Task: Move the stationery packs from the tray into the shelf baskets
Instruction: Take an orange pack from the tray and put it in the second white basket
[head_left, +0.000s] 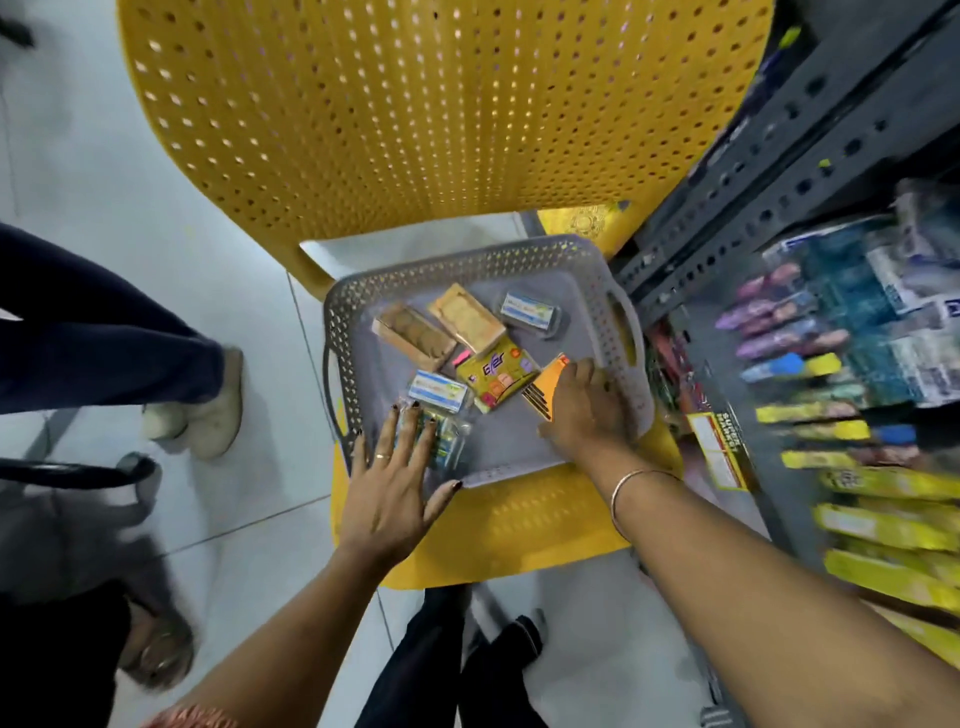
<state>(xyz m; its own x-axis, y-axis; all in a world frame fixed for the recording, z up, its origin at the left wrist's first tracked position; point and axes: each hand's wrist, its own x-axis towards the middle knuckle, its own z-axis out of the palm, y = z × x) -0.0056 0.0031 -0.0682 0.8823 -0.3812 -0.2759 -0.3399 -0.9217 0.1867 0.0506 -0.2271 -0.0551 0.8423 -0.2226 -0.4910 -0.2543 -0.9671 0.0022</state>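
A grey perforated tray (363, 291) sits on a yellow chair seat (519, 530). In it lie two brown boxes (415, 335), a yellow pack (496, 371), two small clear white-blue cases (530, 309), an orange pencil pack (548, 384) and a green-blue clear pack (444, 441). My left hand (392, 483) lies flat with spread fingers, fingertips on the green-blue pack. My right hand (584, 410) rests on the orange pencil pack, fingers bent over its right end; whether it grips the pack is unclear.
The yellow chair back (441, 104) rises behind the tray. A dark metal shelf (779, 171) on the right holds blurred pens and yellow packs (857, 415). Another person's legs and shoe (208, 410) stand on the white floor at left.
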